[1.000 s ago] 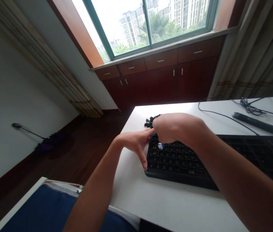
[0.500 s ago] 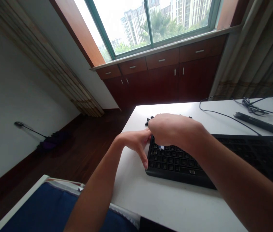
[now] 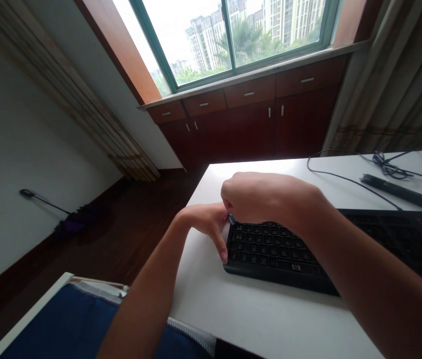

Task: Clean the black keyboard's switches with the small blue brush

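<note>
A black keyboard lies on the white table, its keycaps off across the part that shows. My left hand is at its left end, thumb stretched down against the lower left corner and the other fingers partly hidden behind my right hand. My right hand is closed above the keyboard's upper left corner, its fingers pinched round a small blue-and-white item that mostly hides under the fist. What exactly this item is cannot be made out.
On the white table, a long black bar and a tangled black cable lie behind the keyboard at the right. A blue cloth-covered seat stands at the lower left. A dark umbrella lies on the floor.
My right hand has shifted slightly left, toward the keyboard's corner and my left hand. The small item has moved left with it. The small black pieces behind the hand are now hidden.
</note>
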### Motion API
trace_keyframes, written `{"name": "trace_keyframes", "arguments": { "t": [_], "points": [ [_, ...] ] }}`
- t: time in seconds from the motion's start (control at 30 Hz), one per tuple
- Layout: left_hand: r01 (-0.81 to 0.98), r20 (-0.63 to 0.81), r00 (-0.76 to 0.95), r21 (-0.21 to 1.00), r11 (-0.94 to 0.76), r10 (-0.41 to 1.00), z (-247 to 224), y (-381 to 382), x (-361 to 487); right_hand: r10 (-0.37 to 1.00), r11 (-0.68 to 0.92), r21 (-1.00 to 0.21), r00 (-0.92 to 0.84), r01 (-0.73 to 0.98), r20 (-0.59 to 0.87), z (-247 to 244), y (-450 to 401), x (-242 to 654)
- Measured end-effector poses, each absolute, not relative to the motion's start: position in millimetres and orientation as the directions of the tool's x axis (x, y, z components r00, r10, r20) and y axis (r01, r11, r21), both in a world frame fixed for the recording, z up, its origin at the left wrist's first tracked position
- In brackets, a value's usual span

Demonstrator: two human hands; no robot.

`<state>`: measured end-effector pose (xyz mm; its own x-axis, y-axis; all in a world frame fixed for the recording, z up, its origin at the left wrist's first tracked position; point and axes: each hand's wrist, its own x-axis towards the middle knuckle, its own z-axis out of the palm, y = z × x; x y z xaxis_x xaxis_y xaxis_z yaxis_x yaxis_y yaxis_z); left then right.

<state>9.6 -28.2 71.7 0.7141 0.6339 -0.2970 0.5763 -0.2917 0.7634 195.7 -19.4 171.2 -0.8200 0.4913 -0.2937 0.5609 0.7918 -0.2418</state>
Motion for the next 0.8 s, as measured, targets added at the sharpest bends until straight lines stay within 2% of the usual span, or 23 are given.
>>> {"name": "trace_keyframes", "arguments": {
  "t": [0.07, 0.27, 0.43, 0.8],
  "points": [
    [0.605, -0.271, 0.686, 0.729, -0.321, 0.675, 69, -28, 7, 0.522, 0.782, -0.24, -0.815, 0.575, -0.252, 170, -18, 200],
    [0.593, -0.168, 0.693, 0.687, -0.421, 0.701, 62, -26, 0, 0.59, 0.726, -0.158, -0.725, 0.669, -0.356, 169, -20, 197],
    [0.613, -0.181, 0.685, 0.667, -0.423, 0.706, 64, -26, 1, 0.611, 0.709, -0.094, -0.675, 0.699, -0.412, 174, -25, 191],
    [0.661, -0.215, 0.647, 0.637, -0.397, 0.732, 61, -25, 0, 0.635, 0.686, -0.087, -0.653, 0.722, -0.413, 170, -22, 193]
  ]
}}
